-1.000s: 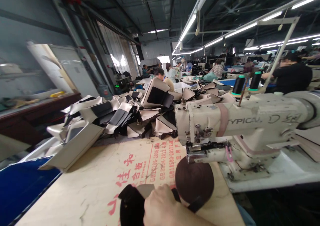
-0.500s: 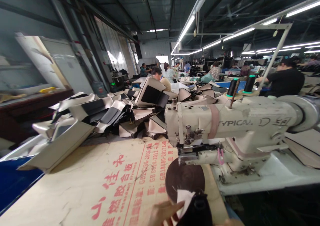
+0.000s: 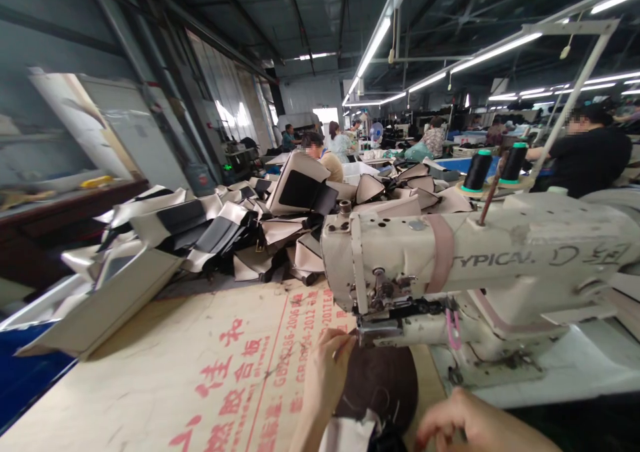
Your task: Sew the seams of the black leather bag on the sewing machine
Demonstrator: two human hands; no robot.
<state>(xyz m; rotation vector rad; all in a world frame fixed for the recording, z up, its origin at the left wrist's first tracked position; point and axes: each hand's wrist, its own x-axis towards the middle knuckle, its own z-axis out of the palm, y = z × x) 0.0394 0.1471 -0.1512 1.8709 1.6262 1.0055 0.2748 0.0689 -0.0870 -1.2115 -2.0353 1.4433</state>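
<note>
Lying between the left hand [image 3: 327, 365]'s wrist and the right hand [image 3: 465, 417], the pale-and-black piece [image 3: 350, 433] appears light, pliable, best pinched by its edge; whether either hand grasps anything cannot be told.

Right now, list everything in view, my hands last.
Sewing machine: one, cream, right
Thread spools: two, black with green tops, behind machine
Board: one, pale, red-lettered, front
Disc: one, dark brown, on board
Clip: one, pink, on machine
Loose piece: one, off-white and black, bottom edge
Heaped pieces: many, beige and black, behind board
Panel: one, blue, lower left
Tube lights: several, white, overhead
Co-workers: several, varied clothing, background
Left hand: one, bare, by machine's left end
Right hand: one, bare, lower right
</note>
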